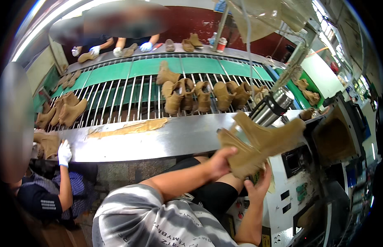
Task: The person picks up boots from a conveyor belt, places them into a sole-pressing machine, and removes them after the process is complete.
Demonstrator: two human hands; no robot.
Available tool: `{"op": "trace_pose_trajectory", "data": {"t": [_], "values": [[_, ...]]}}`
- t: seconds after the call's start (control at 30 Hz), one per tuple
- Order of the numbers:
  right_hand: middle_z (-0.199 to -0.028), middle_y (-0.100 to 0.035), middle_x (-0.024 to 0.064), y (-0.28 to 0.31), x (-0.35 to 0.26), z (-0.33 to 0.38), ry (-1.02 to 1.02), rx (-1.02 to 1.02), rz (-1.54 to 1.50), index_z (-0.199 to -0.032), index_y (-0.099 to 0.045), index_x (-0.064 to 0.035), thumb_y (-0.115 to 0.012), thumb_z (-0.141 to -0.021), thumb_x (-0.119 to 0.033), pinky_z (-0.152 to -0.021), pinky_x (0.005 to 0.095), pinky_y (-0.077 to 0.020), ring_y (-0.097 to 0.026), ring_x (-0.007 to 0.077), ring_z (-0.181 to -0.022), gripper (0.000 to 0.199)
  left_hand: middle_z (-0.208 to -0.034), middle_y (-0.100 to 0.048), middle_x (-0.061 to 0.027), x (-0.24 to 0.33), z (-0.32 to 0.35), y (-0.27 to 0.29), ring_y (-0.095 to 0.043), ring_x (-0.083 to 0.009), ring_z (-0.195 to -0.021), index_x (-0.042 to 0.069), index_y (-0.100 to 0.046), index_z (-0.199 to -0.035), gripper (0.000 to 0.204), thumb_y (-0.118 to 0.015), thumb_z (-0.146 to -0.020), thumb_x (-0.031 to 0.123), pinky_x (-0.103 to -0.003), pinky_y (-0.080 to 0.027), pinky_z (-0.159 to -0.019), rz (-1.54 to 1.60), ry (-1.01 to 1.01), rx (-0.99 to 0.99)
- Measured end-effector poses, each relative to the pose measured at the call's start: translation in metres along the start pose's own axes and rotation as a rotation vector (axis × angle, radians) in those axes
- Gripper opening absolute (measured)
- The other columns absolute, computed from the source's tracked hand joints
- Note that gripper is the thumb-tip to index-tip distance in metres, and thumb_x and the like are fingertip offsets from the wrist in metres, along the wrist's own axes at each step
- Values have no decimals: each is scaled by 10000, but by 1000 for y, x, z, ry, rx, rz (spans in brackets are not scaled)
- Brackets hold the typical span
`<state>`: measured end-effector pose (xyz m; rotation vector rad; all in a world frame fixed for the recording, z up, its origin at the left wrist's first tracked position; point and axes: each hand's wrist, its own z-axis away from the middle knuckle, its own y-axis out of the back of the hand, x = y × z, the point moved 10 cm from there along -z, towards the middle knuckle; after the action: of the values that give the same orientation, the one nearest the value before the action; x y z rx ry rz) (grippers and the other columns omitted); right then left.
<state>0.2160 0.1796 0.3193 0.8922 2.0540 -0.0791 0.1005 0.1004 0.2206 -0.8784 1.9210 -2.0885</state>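
Both hands hold 1 tan suede ankle boot upper (259, 142) above the white machine control panel (296, 193), to the right of the steel edge of the conveyor (158, 142). The left hand (218, 161) is closed on the heel end of the boot, thumb on top, so the piece cannot rotate. The right hand (257, 185) is cupped beneath the sole side with fingers spread, supporting the weight from below; it presses against the boot rather than clamping it. The boot is tilted, toe end raised toward the right, which presents its underside toward the machine. Just behind it stands a ribbed metal cylinder (273, 108). On the green-and-rod conveyor bed (129, 88), a row of 5 or so matching tan boots (203, 96) stands upright, near the person. Further boots (61, 111) sit at the left end. A co-worker's white-gloved hand (64, 153) rests on the steel edge at lower left. Other gloved hands (117, 50) work at the far side.
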Motion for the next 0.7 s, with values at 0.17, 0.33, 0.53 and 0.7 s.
{"op": "trace_pose_trajectory", "data": {"t": [0.17,0.33,0.53,0.7], "values": [[-921,-675,107,-16,25,47,-351,-507,25,-992,-653,-4,-733,-738,-89,-876,352,-476,-635,234,-904,280,-1301,-548,-193,113,130,115,-533,-360,-1200,-8,-421,-1350,744,-682,-718,284,-504,-387,-1074,-48,-400,336],[-896,-675,91,0,87,120,-530,-397,91,-1008,-651,7,-689,-770,-19,-824,308,-495,-633,182,-853,242,-1272,-557,-192,236,245,218,-533,-350,-1197,-34,-424,-1325,639,-634,-774,212,-483,-400,-1070,-299,-684,699],[-695,-642,102,-30,111,184,-628,-463,175,-958,-689,-15,-715,-771,-89,-650,302,-500,-641,189,-660,203,-1096,-627,-129,401,269,260,-617,-277,-990,19,-545,-1176,430,-677,-772,86,-419,-508,-887,-547,-960,966],[-560,-566,94,-52,121,202,-739,-507,288,-901,-708,-32,-726,-758,-115,-553,318,-473,-586,191,-518,166,-1063,-660,-116,478,230,295,-642,-269,-957,31,-572,-1158,439,-713,-760,153,-376,-504,-861,-866,-1073,1141]]}}
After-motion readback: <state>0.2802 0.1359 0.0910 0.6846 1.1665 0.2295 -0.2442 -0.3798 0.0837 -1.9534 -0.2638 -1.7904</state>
